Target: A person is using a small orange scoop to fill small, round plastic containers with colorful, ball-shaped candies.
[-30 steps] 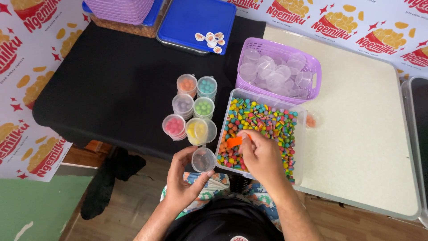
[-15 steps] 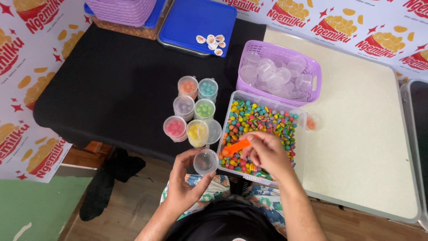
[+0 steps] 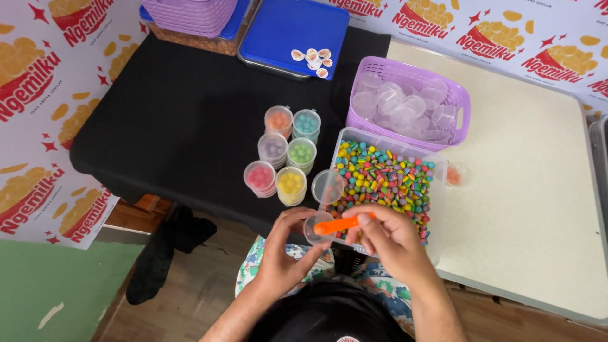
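My left hand (image 3: 285,250) holds a small clear plastic cup (image 3: 315,228) just in front of the table edge. An orange scoop (image 3: 342,223) is gripped in my right hand (image 3: 386,240), its tip over the cup's mouth. Right behind both hands is a clear tub of mixed coloured candies (image 3: 386,180). One empty clear cup (image 3: 328,187) rests at the tub's left rim. Left of it stand several small cups, each filled with one colour: orange (image 3: 278,120), teal (image 3: 306,124), purple (image 3: 273,149), green (image 3: 301,154), red (image 3: 259,178) and yellow (image 3: 291,185).
A purple basket of empty clear cups (image 3: 408,104) sits behind the tub. A blue-lidded box (image 3: 291,31) with small round stickers (image 3: 312,60) lies at the back, beside another purple basket (image 3: 190,14). A cream table (image 3: 532,190) adjoins the black one (image 3: 177,133).
My right hand has drawn the orange scoop out of the candy tub toward the cup in my left hand. The cup has shifted slightly right and nearer to me.
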